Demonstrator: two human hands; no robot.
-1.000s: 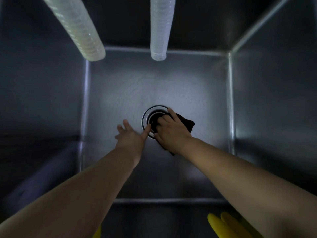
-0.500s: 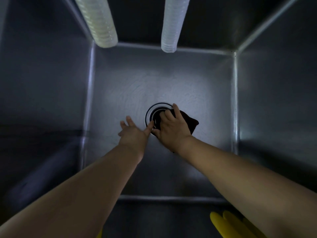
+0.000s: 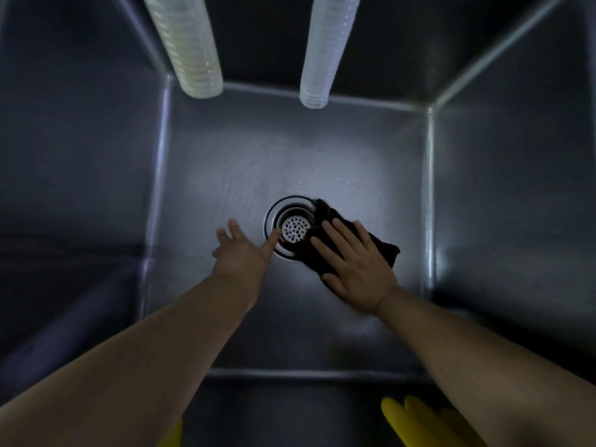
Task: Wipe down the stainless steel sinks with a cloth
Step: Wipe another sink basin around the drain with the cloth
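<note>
I look straight down into a deep stainless steel sink (image 3: 245,162). Its round drain strainer (image 3: 295,228) sits mid-floor, perforated and uncovered. A dark cloth (image 3: 385,250) lies flat on the floor just right of the drain, one corner on the drain ring. My right hand (image 3: 356,264) presses on the cloth with straight, spread fingers. My left hand (image 3: 242,253) rests on the sink floor left of the drain, fingers spread, thumb tip at the drain ring.
Two pale ribbed hoses (image 3: 183,43) (image 3: 325,50) hang down into the sink from the far side. Steel walls close in on every side. Yellow rubber gloves (image 3: 416,421) lie at the near edge, lower right.
My right hand slid the cloth rightward off the drain and its fingers straightened out, uncovering the strainer. My left hand stayed beside the drain.
</note>
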